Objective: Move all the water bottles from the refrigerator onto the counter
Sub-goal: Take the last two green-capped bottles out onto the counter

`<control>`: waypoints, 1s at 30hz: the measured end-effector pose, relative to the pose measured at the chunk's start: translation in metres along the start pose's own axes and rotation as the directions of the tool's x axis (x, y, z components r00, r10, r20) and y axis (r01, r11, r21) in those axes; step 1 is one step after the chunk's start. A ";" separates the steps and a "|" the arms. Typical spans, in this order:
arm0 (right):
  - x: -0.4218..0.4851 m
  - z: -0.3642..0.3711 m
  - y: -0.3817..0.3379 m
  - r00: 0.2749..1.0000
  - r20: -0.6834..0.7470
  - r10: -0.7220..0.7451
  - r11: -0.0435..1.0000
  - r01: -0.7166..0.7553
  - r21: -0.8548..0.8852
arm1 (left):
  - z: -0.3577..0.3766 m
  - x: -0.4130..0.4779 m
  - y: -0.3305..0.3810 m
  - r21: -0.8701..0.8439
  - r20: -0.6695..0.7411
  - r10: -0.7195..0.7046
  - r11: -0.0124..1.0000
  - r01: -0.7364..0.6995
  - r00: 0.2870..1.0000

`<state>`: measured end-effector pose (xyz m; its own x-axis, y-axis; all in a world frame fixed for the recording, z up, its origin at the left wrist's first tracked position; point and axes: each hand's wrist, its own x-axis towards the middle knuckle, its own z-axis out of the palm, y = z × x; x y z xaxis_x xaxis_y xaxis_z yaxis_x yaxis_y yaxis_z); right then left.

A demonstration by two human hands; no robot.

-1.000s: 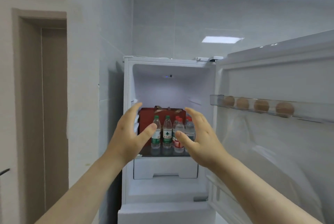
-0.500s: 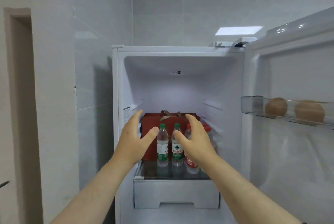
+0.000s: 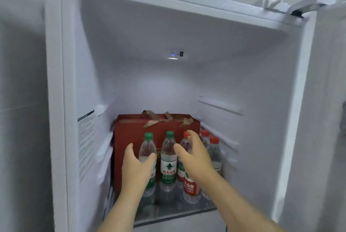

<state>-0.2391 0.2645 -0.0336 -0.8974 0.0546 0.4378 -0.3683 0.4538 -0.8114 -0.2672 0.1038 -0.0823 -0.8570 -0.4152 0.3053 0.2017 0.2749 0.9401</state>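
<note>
Flanking the front row of bottles inside the refrigerator, both hands are spread wide and grip nothing. The left hand cups around the left green-capped bottle, with its thumb across the front and its fingers along the far side. Whether skin already touches plastic, I cannot tell. The right hand is just as open, its thumb in the gap beside the second green-capped bottle and its fingers curving over a red-capped bottle.

All the bottles stand upright toward the front edge of the glass shelf. The green pair sits before a red gift box, and further red-capped bottles stand near the right edge.

The step looks like a two-handed pick. Each hand should close around the mid-body of its bottle, lift slightly, then draw straight out. The bottles are tightly packed, so a sideways sweep could topple the second green-capped one. The surface they are bound for is out of view.
</note>
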 end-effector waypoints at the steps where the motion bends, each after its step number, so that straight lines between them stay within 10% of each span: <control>1: 0.007 0.006 0.009 1.000 -0.002 0.015 1.000 -0.015 0.007 | 0.011 0.009 -0.011 0.020 -0.003 -0.034 0.999 0.034 0.999; 7: 0.040 0.039 0.043 0.997 0.013 0.081 0.997 -0.080 -0.015 | 0.059 0.039 -0.054 0.146 -0.037 -0.176 0.973 0.180 0.984; 23: 0.086 0.116 0.082 0.981 -0.142 0.128 0.940 -0.166 -0.299 | 0.017 0.036 -0.076 0.119 -0.354 0.043 0.993 -0.001 0.934; 30: 0.079 0.132 0.096 0.972 -0.114 0.206 0.965 -0.221 -0.139 | 0.016 0.039 -0.089 -0.025 -0.343 -0.049 0.999 0.043 0.938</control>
<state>-0.3778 0.1948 -0.1281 -0.9202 0.2480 0.3029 -0.1239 0.5496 -0.8262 -0.3266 0.0773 -0.1563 -0.6511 -0.7004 0.2926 0.1766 0.2351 0.9558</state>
